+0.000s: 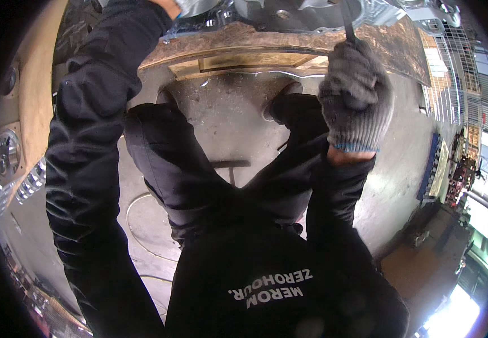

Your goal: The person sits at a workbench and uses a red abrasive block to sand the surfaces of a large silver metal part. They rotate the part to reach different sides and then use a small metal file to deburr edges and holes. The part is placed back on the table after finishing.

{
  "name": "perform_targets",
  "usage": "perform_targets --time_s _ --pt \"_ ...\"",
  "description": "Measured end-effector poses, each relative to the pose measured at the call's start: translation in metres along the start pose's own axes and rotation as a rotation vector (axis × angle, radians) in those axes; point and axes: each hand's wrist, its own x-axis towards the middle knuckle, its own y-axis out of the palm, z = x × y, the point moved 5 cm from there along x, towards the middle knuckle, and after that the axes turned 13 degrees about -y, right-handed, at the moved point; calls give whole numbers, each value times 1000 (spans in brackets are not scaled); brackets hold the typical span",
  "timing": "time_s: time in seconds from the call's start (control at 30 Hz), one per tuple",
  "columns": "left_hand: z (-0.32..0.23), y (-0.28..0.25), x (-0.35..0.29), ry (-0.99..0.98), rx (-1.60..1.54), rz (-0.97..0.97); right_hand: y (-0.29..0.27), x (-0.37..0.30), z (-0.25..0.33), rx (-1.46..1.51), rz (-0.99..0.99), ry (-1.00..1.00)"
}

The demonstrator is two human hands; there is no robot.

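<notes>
My right hand (357,93), in a grey knitted glove with a blue-edged cuff, is closed in a fist round a slim dark tool (347,21). Its narrow shaft points up and away from the fist towards a silvery metal casting (282,16) with rounded hollows. Too little of the tool shows to tell its kind. At the top edge, only the wrist end of my gloved left hand (196,5) comes into view, beside the casting. Its fingers lie outside the picture, so what it touches is hidden.
The casting rests at a wooden bench (238,44) before my knees. More metal castings (8,152) stand by a wooden panel at the left. A hose or cable (133,225) loops across the grey floor. Wire mesh (452,73) rises at the right.
</notes>
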Motion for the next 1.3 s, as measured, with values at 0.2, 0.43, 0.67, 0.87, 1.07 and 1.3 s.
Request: perform_targets --time_s 0.2,0.43,0.67,0.87,1.07,1.3 --pt "9 -4 11 23 134 63 -22 26 20 -726 -166 -293" --pt "15 14 13 79 164 -150 -3 30 14 -985 -103 -233" --pt "12 7 16 -5 191 2 -6 20 16 -1372 -15 -413" --pt "13 14 25 -50 194 -50 -7 0 14 -338 -101 -5" --pt "14 17 7 40 227 -271 0 -4 20 -308 -269 -162" --pt "17 9 9 -17 180 -62 -5 0 2 -366 -182 -157"
